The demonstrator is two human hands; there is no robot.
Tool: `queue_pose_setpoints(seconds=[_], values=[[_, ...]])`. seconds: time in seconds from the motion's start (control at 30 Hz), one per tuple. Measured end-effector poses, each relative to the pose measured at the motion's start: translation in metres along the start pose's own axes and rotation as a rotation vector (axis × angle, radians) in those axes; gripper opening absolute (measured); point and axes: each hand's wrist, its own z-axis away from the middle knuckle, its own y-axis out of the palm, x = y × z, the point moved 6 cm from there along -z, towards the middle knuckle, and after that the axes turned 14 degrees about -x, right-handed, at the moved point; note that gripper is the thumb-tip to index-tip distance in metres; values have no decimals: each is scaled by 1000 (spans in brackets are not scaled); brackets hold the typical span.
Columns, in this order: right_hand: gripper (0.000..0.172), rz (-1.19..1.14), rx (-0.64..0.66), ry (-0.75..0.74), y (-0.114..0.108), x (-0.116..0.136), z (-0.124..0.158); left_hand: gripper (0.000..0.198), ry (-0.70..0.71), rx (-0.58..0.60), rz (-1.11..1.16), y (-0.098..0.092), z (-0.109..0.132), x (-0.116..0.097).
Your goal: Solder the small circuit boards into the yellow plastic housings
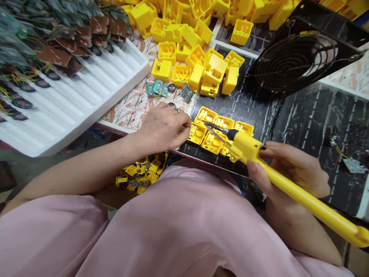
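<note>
My right hand (291, 169) grips a yellow soldering iron (311, 188) with a long handle, its thin metal tip reaching left over a row of open yellow plastic housings (225, 130) on a black mat (253, 107). The tip sits just above the housings, and a second thin metal line runs beside it. My left hand (163, 129) rests at the left end of that row with its fingers curled. Something small may lie at its fingertips, but they hide it. A ring shows on one finger.
Yellow housings (184, 50) lie heaped at the back. Small circuit boards (160, 88) lie beyond my left hand. A white foam tray (86, 96) holds wired speaker parts at the left. A black wire-guarded fan (294, 57) stands at the right. Small yellow parts (141, 173) lie below the bench edge.
</note>
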Motion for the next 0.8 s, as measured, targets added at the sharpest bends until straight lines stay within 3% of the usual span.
queue_pose_setpoints(seconds=[0.13, 0.27, 0.33, 0.5, 0.63, 0.7, 0.8], values=[[59, -56, -50, -65, 0, -4, 2, 37, 19, -6, -2, -1, 1, -2], [35, -85, -28, -13, 5, 4, -1, 39, 37, -48, 40, -2, 6, 1], [32, -82, -14, -15, 6, 10, -1, 36, 24, -78, 106, -1, 9, 5], [51, -4, 22, -37, 5, 3, -1, 31, -7, -115, 264, 2, 10, 12], [61, -119, 44, -175, 1, 1, -1, 26, -19, -52, 331, 0, 8, 11], [52, -136, 32, -150, -1, 1, -4, 24, -21, 2, 305, -2, 6, 8], [30, -136, 161, -182, 8, 9, -8, 20, -20, 110, 220, -3, 2, 4]])
